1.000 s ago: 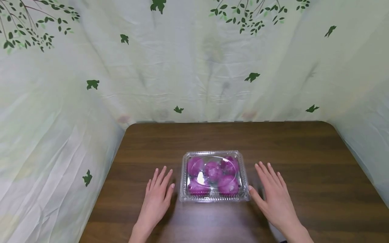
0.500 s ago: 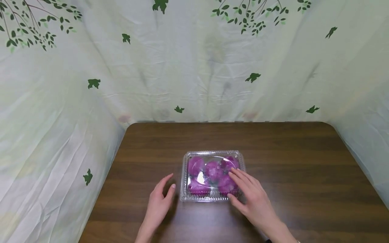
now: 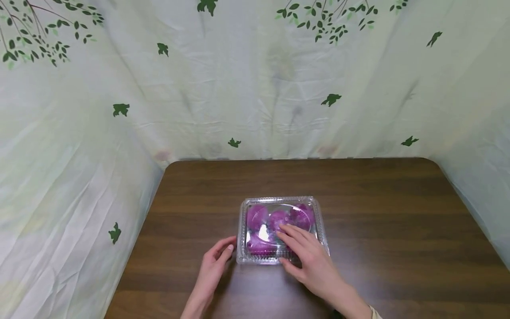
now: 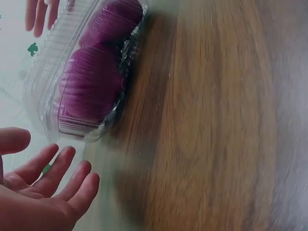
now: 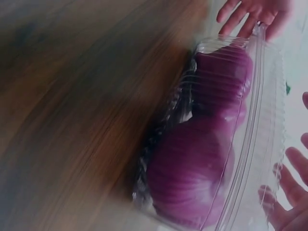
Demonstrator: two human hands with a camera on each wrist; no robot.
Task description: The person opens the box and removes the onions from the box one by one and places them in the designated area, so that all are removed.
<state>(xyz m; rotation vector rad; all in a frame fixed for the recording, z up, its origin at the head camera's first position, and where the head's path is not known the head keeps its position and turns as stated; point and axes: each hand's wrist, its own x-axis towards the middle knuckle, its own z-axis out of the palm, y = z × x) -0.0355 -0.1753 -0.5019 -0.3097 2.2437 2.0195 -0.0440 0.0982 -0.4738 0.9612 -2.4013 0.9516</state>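
A clear plastic clamshell box (image 3: 279, 200) sits on the table, its lid down over several purple-red onions (image 3: 256, 217). My right hand (image 3: 314, 263) reaches over the lid's near right part, fingers lightly bent above it and thumb by the near rim. It hides the onion at that corner in the head view. At the box's left side is my left hand (image 3: 211, 268), its fingertips right by the edge. The left wrist view has these fingers (image 4: 72, 180) spread below the end of the box. Seen from the right wrist, onions (image 5: 192, 173) show through the ribbed wall.
The box stands near the middle of a brown wood-grain table (image 3: 370, 199) with rounded far corners. Pale cloth (image 3: 255, 88) printed with green leaves and branches hangs behind the table and along both sides.
My right hand has moved left from beside the box to over its lid. The left hand has come in closer to the box's left edge, fingers bending more. The box stays in place.
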